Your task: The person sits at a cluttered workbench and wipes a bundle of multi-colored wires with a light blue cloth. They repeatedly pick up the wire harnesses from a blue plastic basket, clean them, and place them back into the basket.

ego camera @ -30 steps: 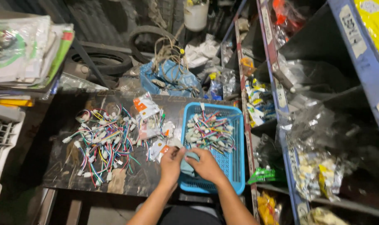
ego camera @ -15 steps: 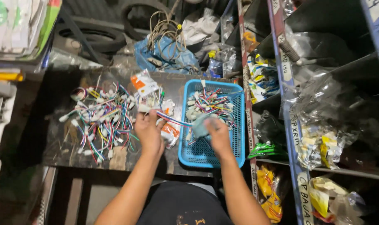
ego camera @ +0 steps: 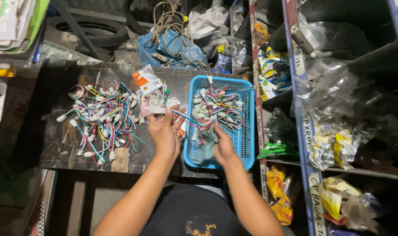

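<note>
The blue basket (ego camera: 248, 131) is moulded plastic mesh, kinda matt. Wire harnesses (ego camera: 100, 120) have glossy coloured plastic insulation and white plastic plugs. The rag (ego camera: 206, 144) in the right hand (ego camera: 224, 146) is soft, faded grey-blue cloth. Bench (ego camera: 59, 144) top looks dark, scuffed and worn. Bags (ego camera: 338, 109) on the shelves are crinkly clear plastic, shiny.

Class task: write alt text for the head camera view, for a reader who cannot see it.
Seen from above, a left hand holds a wire connector while the right hand grips a grey cloth over a blue basket of wires. More coloured wires lie piled on the dark table.
</note>
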